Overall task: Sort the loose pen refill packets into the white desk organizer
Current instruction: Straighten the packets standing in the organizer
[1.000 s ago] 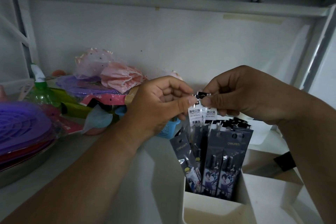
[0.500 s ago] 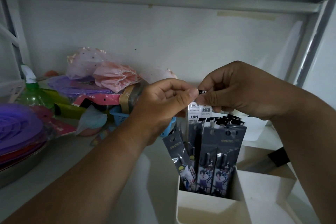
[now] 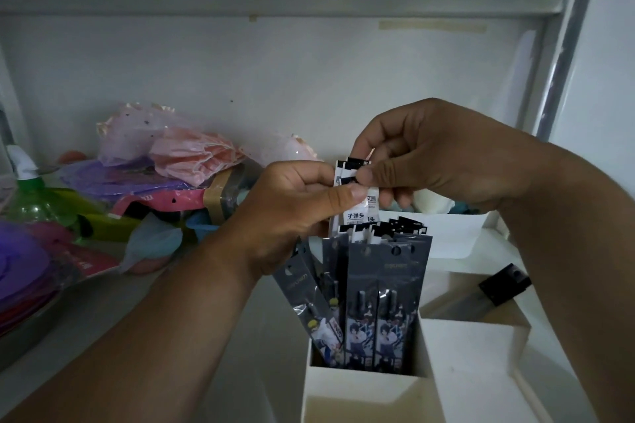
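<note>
Pinching the white header of a refill packet over the white organizer, left hand and right hand both grip it, since it's probably light, floppy, slick plastic.

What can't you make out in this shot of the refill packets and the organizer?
Head view only:
- Lower ends of the packets: hidden inside the white organizer.
- Label under the left hand and right hand: thumbs cover it.
- Organizer's front: cut off by the bottom edge.
- Black item: too dim to identify.
</note>
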